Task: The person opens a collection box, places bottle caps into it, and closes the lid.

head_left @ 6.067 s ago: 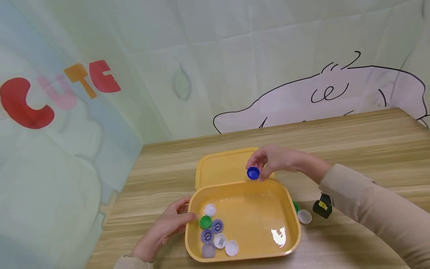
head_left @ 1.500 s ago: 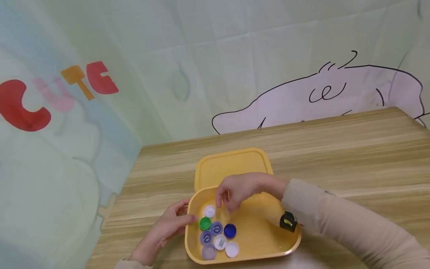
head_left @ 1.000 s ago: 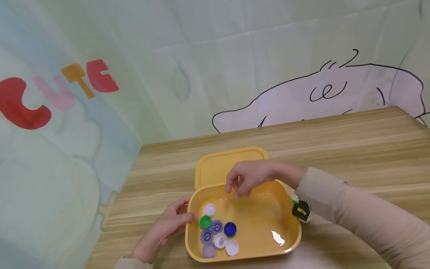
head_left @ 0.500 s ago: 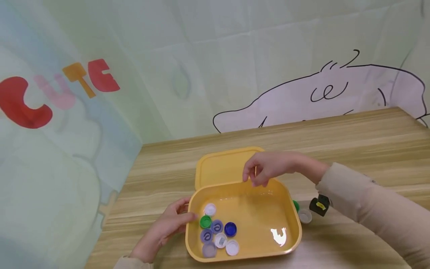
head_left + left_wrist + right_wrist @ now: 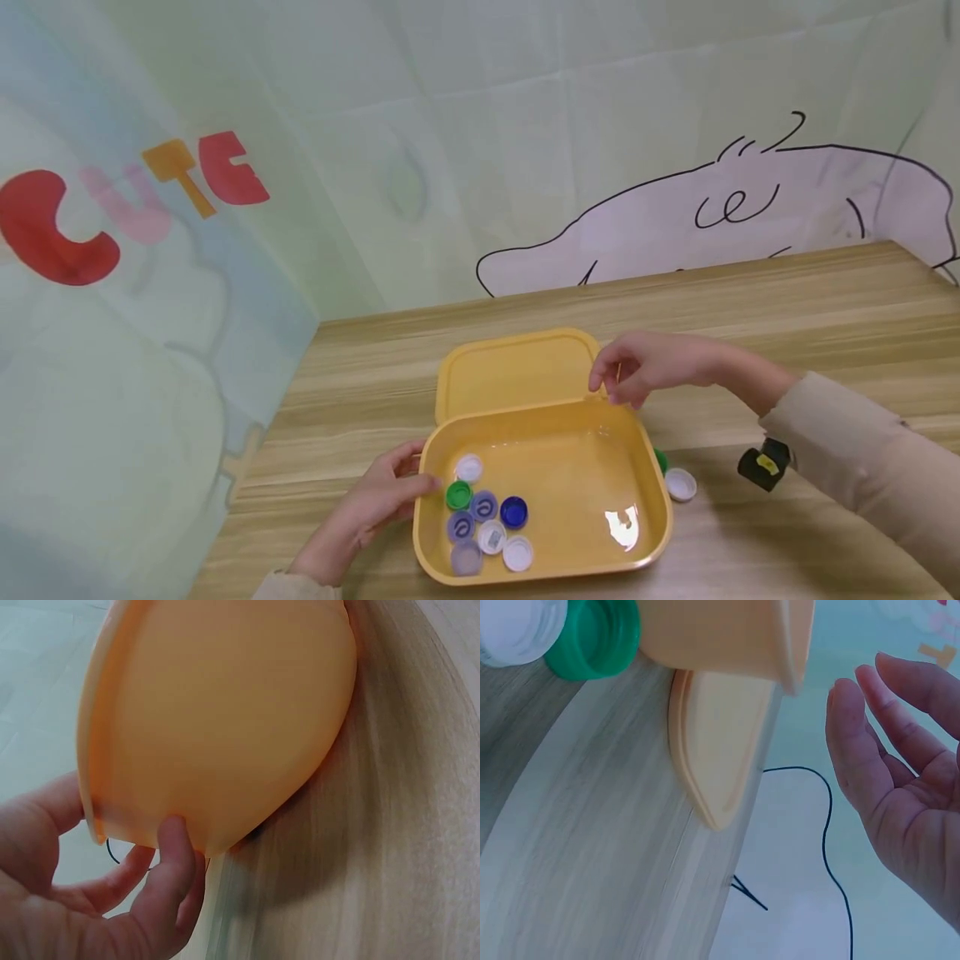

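A yellow plastic box (image 5: 570, 487) stands on the table. My left hand (image 5: 378, 496) grips its left side, thumb at the rim and fingers against the outer wall in the left wrist view. Over the box's back right corner is my right hand (image 5: 641, 367), fingers loosely bent with nothing between them. Several bottle caps lie at the box's left: a dark blue cap (image 5: 513, 512), a green cap (image 5: 459, 495), white caps and purplish ones. Outside the right wall, a white cap (image 5: 681, 484) and a second green cap (image 5: 592, 641) rest on the table.
The yellow lid (image 5: 517, 375) lies flat behind the box, partly hidden by its back rim. A black device with a yellow mark (image 5: 763, 465) shows by the right sleeve. A printed curtain (image 5: 450, 167) hangs behind the wooden table (image 5: 787, 325).
The right hand held the dark blue cap above the back rim; that cap now lies among the others in the box. Since then the hand has moved right and back. The left hand stays put.
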The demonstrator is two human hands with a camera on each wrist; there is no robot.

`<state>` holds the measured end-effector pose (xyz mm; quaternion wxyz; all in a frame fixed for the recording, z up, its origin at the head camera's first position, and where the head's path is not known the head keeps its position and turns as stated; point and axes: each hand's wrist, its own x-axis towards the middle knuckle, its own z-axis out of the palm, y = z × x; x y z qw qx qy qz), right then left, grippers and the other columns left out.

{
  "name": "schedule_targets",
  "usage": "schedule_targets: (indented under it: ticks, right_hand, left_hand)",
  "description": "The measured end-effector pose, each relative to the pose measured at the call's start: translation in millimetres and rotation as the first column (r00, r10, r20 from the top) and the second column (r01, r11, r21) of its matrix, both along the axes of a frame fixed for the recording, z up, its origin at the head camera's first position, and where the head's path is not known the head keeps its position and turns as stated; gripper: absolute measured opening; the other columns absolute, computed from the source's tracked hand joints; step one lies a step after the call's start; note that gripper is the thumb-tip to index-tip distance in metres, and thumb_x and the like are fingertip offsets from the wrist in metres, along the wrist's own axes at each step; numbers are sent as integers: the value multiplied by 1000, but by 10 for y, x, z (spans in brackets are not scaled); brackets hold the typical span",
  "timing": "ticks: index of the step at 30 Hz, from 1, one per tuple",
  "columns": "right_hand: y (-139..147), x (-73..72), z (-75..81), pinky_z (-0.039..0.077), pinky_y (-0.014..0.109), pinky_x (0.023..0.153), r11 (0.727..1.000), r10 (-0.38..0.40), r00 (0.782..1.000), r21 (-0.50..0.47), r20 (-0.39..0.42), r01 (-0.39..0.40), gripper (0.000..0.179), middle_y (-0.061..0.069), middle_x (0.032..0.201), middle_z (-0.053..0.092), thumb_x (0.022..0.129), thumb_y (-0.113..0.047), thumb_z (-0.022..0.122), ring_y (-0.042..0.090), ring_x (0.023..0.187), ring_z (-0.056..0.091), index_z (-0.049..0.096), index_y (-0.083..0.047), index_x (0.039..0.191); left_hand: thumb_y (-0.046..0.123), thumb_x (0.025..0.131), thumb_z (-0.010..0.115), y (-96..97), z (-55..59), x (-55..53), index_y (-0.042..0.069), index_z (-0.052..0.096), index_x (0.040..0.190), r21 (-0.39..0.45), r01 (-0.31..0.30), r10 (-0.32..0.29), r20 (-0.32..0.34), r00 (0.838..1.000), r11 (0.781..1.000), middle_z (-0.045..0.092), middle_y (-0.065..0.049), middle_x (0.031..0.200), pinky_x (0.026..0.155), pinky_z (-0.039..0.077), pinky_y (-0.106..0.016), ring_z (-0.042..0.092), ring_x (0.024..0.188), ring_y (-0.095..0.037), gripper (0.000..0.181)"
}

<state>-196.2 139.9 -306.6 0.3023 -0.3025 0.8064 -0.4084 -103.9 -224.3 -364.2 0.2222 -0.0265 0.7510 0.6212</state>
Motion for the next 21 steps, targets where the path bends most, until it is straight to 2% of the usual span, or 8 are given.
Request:
schedule_targets:
  ticks: [8,13,17,21]
  right_hand:
    - [192,-7,-71,55,32,67,999,-11,1000,-37,20,12,23,8,85,55,82,0,62,23,78,53,60,2,104]
    - [318,-3,-152,54,28,68,999,-39,999,-19,13,40,30,11,89,56,78,3,61,23,82,53,60,3,108]
    - [429,4,-266,54,29,71,998,-59,998,-4,7,59,35,12,92,57,75,4,60,23,85,53,60,3,110]
    - [524,14,-425,54,29,71,997,-76,996,-30,43,77,36,13,93,57,74,6,62,24,86,52,59,4,109]
  left_hand:
    - [6,79,60,1,6,10,-10,31,137,1,7,-7,-9,1000,1000,52,-20,117,75,56,-39,62,88,-20,66]
    - [6,80,60,-3,4,10,-10,31,137,0,11,-11,-7,1000,1000,52,-19,116,74,56,-38,61,88,-20,66]
    - [6,80,60,-6,1,8,-9,31,137,7,12,-12,-8,1000,1000,53,-19,115,74,57,-37,62,88,-20,66]
    - [6,79,59,-4,2,5,-10,30,137,10,11,-11,-13,1000,1000,53,-18,115,73,57,-38,62,88,-20,67]
